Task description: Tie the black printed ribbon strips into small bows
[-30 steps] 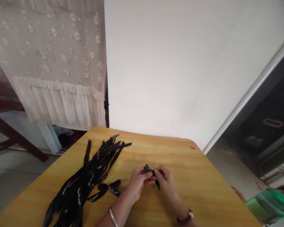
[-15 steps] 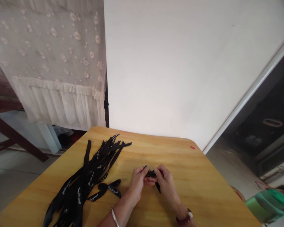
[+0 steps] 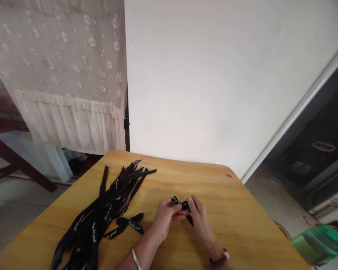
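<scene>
Just above the table, a black ribbon bow with pale lettering is pinched between both hands. My left hand grips it from the left, thumb on top and fingertips behind. My right hand holds its right loop, and a ribbon tail hangs below the fingers. Left of my left forearm lies a finished-looking black bow with white script. Beyond it spreads a heap of loose black ribbon strips, printed with the same kind of script.
The wooden table has a small red piece near its far right corner. A white panel rises behind it. A lace curtain hangs at the left. A green translucent container stands to the right.
The bow between my fingers has been turned and spread, so more of its loops show. My left thumb has shifted over its middle. The heap and the other bow stay put.
</scene>
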`<state>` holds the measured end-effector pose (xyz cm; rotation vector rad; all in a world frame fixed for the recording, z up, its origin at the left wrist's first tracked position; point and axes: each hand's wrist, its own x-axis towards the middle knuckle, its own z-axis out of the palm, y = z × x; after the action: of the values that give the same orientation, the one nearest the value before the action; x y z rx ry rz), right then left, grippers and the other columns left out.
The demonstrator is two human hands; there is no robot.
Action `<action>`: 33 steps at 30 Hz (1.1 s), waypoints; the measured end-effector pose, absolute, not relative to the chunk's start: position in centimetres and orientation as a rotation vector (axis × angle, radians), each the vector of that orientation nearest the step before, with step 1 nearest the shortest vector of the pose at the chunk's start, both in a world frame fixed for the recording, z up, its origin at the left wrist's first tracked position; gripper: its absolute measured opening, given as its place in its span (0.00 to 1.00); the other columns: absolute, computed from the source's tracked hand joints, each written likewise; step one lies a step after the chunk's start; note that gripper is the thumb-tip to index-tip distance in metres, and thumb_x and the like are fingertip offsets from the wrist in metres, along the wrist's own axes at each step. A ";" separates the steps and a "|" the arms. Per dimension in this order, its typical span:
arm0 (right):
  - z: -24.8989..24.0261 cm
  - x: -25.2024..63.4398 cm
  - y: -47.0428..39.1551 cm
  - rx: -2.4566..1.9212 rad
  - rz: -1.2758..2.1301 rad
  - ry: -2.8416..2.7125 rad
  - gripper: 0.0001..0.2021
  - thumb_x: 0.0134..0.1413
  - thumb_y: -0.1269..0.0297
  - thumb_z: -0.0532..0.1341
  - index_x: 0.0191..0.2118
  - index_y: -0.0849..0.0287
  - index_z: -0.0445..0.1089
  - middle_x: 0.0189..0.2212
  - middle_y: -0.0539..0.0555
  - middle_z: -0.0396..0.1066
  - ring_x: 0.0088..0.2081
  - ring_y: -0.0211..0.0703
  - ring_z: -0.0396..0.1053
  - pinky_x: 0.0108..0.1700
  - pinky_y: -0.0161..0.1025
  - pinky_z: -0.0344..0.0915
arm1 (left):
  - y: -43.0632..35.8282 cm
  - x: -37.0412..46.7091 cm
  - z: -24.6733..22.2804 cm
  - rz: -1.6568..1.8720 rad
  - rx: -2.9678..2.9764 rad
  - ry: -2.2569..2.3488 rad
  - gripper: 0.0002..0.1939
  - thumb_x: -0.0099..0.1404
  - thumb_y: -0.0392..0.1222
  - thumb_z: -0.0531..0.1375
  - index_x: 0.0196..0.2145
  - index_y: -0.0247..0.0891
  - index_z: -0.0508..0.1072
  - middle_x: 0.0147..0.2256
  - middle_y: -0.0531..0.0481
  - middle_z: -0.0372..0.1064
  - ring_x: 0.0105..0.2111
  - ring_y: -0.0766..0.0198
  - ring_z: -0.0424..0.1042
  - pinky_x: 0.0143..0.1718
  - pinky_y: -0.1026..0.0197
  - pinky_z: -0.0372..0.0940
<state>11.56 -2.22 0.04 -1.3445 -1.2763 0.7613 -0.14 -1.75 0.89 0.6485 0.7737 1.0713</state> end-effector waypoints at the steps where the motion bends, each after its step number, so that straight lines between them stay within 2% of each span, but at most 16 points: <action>1: 0.2 11.6 -2.3 -1.335 0.780 -1.271 0.16 0.48 0.51 0.53 0.19 0.57 0.57 0.17 0.45 0.54 0.21 0.36 0.54 0.23 0.32 0.53 | -1.7 -0.1 0.9 1.072 0.666 0.773 0.10 0.43 0.36 0.64 0.23 0.32 0.67 0.23 0.47 0.72 0.24 0.61 0.72 0.25 0.64 0.65; 7: 1.1 11.4 -2.3 -1.231 0.930 -1.319 0.12 0.42 0.57 0.58 0.19 0.59 0.60 0.16 0.46 0.57 0.21 0.36 0.56 0.23 0.31 0.54 | -1.6 0.0 0.8 1.059 0.747 0.794 0.08 0.44 0.34 0.62 0.24 0.32 0.67 0.23 0.48 0.72 0.23 0.63 0.72 0.25 0.64 0.65; 12: 1.3 11.3 -2.3 -1.204 0.968 -1.283 0.12 0.43 0.59 0.58 0.18 0.59 0.60 0.16 0.46 0.57 0.21 0.36 0.56 0.24 0.31 0.54 | -1.7 0.0 0.8 1.062 0.760 0.789 0.09 0.45 0.34 0.62 0.26 0.33 0.65 0.23 0.48 0.71 0.24 0.63 0.72 0.26 0.64 0.65; 18: 0.9 11.5 -2.2 -1.150 1.053 -1.287 0.06 0.39 0.64 0.60 0.21 0.61 0.65 0.18 0.48 0.63 0.23 0.36 0.60 0.25 0.31 0.56 | -1.7 0.2 0.8 1.104 0.712 0.840 0.17 0.41 0.33 0.63 0.31 0.34 0.62 0.23 0.51 0.71 0.22 0.64 0.71 0.24 0.63 0.66; 24: 0.7 11.6 -2.0 -1.159 1.032 -1.267 0.08 0.40 0.62 0.61 0.23 0.62 0.68 0.20 0.50 0.67 0.24 0.38 0.63 0.27 0.33 0.59 | -1.6 0.1 0.9 1.075 0.733 0.849 0.19 0.44 0.35 0.62 0.34 0.34 0.59 0.26 0.47 0.72 0.21 0.62 0.72 0.21 0.63 0.65; 30: 0.8 11.4 -2.2 -1.166 0.994 -1.335 0.07 0.42 0.62 0.60 0.24 0.61 0.68 0.20 0.49 0.67 0.24 0.38 0.62 0.26 0.32 0.58 | -1.6 0.1 1.0 1.092 0.719 0.904 0.21 0.45 0.34 0.61 0.37 0.35 0.57 0.24 0.50 0.71 0.19 0.63 0.71 0.19 0.64 0.65; 33: 0.9 11.5 -2.1 -1.171 0.946 -1.338 0.07 0.41 0.62 0.61 0.23 0.61 0.69 0.20 0.50 0.67 0.24 0.38 0.63 0.27 0.32 0.58 | -1.7 0.0 1.0 1.043 0.732 0.929 0.19 0.47 0.36 0.59 0.36 0.35 0.57 0.22 0.53 0.69 0.15 0.65 0.69 0.13 0.66 0.62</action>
<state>11.46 -2.15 0.86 -1.1705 -1.3379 0.9460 0.02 -1.70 1.00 0.7320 0.9294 1.0431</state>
